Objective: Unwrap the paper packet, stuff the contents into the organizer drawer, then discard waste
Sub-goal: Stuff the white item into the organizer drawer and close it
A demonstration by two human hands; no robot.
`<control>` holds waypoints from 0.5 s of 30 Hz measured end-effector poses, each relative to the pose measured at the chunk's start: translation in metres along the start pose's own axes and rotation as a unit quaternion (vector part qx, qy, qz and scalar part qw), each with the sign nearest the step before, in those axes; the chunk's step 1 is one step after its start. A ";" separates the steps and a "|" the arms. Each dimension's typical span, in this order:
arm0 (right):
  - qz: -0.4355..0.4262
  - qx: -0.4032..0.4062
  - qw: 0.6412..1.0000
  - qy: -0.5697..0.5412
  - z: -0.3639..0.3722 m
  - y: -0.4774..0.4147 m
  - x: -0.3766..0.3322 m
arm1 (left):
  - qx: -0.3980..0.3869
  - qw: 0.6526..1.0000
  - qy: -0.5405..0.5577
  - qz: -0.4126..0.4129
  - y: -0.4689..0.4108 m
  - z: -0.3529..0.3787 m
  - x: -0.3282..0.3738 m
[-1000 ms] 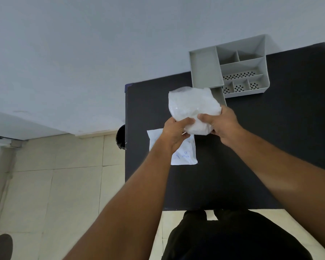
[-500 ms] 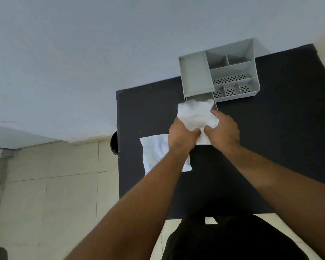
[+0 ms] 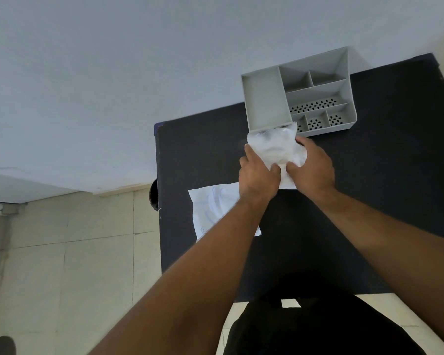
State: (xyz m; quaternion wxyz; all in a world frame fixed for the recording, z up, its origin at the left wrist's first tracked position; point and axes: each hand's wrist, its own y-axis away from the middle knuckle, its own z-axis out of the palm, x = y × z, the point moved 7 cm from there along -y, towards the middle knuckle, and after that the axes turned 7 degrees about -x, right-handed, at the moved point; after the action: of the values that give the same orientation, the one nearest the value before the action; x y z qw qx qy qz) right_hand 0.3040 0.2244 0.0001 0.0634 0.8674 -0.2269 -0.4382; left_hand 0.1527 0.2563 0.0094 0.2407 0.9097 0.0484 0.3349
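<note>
A grey organizer (image 3: 267, 103) with several compartments stands at the far edge of the black table (image 3: 369, 201). Its drawer, pulled out at the front left, is almost fully covered by a crumpled white bundle (image 3: 274, 147). My left hand (image 3: 258, 176) grips the bundle's left side and my right hand (image 3: 310, 170) grips its right side, both pressing it down at the drawer's mouth. The flattened white paper wrapper (image 3: 213, 208), with faint blue writing, lies on the table under my left forearm.
The table's left edge (image 3: 159, 201) drops to a tiled floor. A dark round object (image 3: 153, 198) sticks out by that edge. A pale wall rises behind the organizer. My dark-clothed legs show below the table's near edge.
Both hands carried the white bundle from held up in the air down and forward to the drawer's mouth, and it is more crumpled now. The wrapper stayed on the table.
</note>
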 end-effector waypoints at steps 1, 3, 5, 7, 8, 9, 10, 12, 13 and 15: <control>-0.006 -0.003 1.000 -0.004 0.001 -0.001 0.002 | 0.007 1.000 -0.008 0.012 0.000 0.000 0.001; -0.014 -0.007 1.000 -0.006 0.003 -0.003 0.005 | 0.014 0.999 -0.036 0.039 0.003 0.001 0.001; -0.019 -0.008 1.000 -0.006 0.004 -0.005 0.007 | 0.019 0.993 -0.091 0.075 0.006 0.003 0.001; -0.035 -0.007 0.999 0.008 0.004 -0.005 0.005 | 0.015 0.979 -0.169 0.115 0.007 0.008 -0.001; -0.048 -0.005 0.999 0.022 0.005 -0.004 0.005 | 0.006 0.971 -0.201 0.128 0.007 0.010 -0.003; -0.060 -0.001 0.997 0.041 0.005 -0.003 0.004 | -0.004 0.964 -0.226 0.136 0.005 0.013 -0.005; -0.073 0.003 0.995 0.062 0.004 -0.002 0.002 | -0.013 0.959 -0.246 0.140 0.004 0.015 -0.007; -0.105 0.012 0.989 0.099 0.004 0.000 -0.001 | -0.028 0.950 -0.276 0.139 0.000 0.017 -0.010; -0.120 0.015 0.987 0.110 0.004 0.001 -0.003 | -0.034 0.946 -0.291 0.137 -0.002 0.017 -0.012; -0.137 0.017 0.980 0.141 0.006 0.001 -0.006 | -0.047 0.939 -0.313 0.131 -0.007 0.015 -0.012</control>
State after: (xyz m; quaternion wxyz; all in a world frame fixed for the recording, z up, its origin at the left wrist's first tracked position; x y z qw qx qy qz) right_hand 0.2955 0.2268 0.0008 0.0193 0.9443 -0.1017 -0.3124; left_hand 0.1534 0.2531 -0.0111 0.2401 0.9546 -0.1646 0.0636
